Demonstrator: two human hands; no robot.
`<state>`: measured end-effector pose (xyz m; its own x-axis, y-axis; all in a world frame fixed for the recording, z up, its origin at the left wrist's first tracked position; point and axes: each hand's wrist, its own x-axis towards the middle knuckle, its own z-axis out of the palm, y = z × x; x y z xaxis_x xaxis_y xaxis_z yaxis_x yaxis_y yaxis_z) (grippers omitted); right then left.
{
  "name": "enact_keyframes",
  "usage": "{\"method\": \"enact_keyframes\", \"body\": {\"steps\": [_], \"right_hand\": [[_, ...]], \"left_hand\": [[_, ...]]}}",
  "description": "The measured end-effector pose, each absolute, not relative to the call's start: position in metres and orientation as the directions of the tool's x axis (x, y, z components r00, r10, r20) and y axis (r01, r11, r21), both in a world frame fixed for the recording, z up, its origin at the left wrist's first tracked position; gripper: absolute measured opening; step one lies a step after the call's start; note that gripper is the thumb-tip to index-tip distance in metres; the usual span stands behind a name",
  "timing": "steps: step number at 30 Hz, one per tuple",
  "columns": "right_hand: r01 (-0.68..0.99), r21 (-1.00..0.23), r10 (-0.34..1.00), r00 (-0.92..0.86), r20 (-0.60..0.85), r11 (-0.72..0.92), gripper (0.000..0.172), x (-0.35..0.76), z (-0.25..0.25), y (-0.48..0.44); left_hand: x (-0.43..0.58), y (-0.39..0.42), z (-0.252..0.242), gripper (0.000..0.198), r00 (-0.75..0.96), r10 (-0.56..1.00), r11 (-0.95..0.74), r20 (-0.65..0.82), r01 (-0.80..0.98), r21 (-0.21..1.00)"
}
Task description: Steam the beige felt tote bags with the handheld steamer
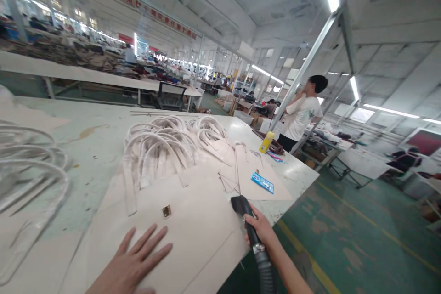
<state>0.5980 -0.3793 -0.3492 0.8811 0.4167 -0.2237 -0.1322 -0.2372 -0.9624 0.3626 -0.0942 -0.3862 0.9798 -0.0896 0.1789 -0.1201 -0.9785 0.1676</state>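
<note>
My left hand (136,259) lies flat with fingers spread on a large beige sheet (193,234) at the table's near edge. Just beyond its fingertips is a small square metal piece (166,212) on the sheet. My right hand (260,225) is wrapped round a black hose nozzle (251,229), whose ribbed hose (265,271) runs down past the table edge. The nozzle's head is over the sheet's right edge, near some thin rods (227,181). Whether it touches the sheet I cannot tell.
Bundles of pale curved strips (158,147) lie further back on the table, with more strips (37,170) at left. A blue packet (262,183) and a yellow bottle (266,142) are at the right. A person (301,110) in a white shirt stands beyond, near a metal post (303,73).
</note>
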Motion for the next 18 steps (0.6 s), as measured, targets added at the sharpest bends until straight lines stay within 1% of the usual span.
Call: {"method": "enact_keyframes", "body": {"steps": [2,4,6,7,9,11,13,16,18], "right_hand": [[-0.106,-0.960,0.411,0.887,-0.208,-0.258,0.081,0.586,-0.343,-0.379],[-0.090,-0.953,0.431,0.877,-0.213,-0.289,0.085,0.565,-0.335,-0.384],[-0.083,-0.941,0.502,0.829,-0.248,-0.328,0.085,0.539,-0.326,-0.391],[-0.035,-0.926,0.555,0.792,-0.255,-0.375,0.083,0.526,-0.321,-0.394],[-0.003,-0.879,0.647,0.675,-0.354,-0.478,0.078,0.499,-0.313,-0.400],[-0.054,-0.832,0.704,0.504,-0.500,-0.552,0.079,0.472,-0.307,-0.404],[-0.113,-0.789,0.725,0.331,-0.603,-0.604,0.079,0.446,-0.305,-0.402],[-0.123,-0.757,0.747,0.122,-0.653,-0.642,0.077,0.420,-0.302,-0.384],[-0.082,-0.770,0.768,0.062,-0.637,-0.632,0.071,0.409,-0.298,-0.364]], "left_hand": [[0.358,-0.097,-0.379,0.060,0.989,-0.035,-0.982,0.141,-0.060,0.178],[0.361,-0.102,-0.373,0.061,0.995,-0.007,-0.985,0.104,-0.025,0.170],[0.368,-0.104,-0.373,0.064,0.995,-0.005,-0.988,0.103,-0.020,0.152],[0.370,-0.103,-0.376,0.065,0.994,-0.012,-0.989,0.112,-0.028,0.143],[0.372,-0.101,-0.384,0.065,0.991,-0.017,-0.991,0.134,-0.034,0.128],[0.370,-0.101,-0.390,0.062,0.988,-0.013,-0.993,0.152,-0.031,0.115],[0.368,-0.103,-0.394,0.053,0.987,-0.006,-0.994,0.161,-0.023,0.102],[0.367,-0.105,-0.396,0.041,0.986,0.015,-0.996,0.168,0.000,0.090],[0.367,-0.105,-0.398,0.039,0.983,0.021,-0.996,0.180,0.004,0.092]]}}
